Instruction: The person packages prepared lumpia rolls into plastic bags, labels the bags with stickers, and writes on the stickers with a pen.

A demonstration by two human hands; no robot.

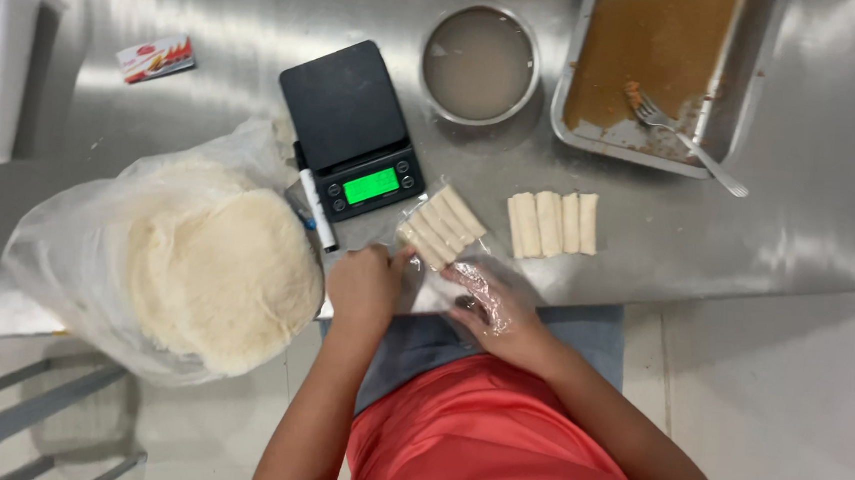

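My left hand [364, 284] pinches the near edge of a clear plastic bag [426, 288] that lies on the steel table [810, 227]. Several pale rolled wrappers [440, 227] sit inside its far end. My right hand [488, 304], covered by a thin clear plastic glove, grips the bag's open end beside the left hand. A second row of several pale rolls [552, 224] lies loose on the table just to the right of the bag. A black digital scale [352, 128] with a lit green display stands behind my hands.
A large clear bag holding a stack of round white wrappers [209, 275] sits left. A metal bowl of cloudy liquid [480, 63] and a tray of brown filling [651, 55] with a fork [690, 143] stand behind. A marker [316, 209] lies by the scale.
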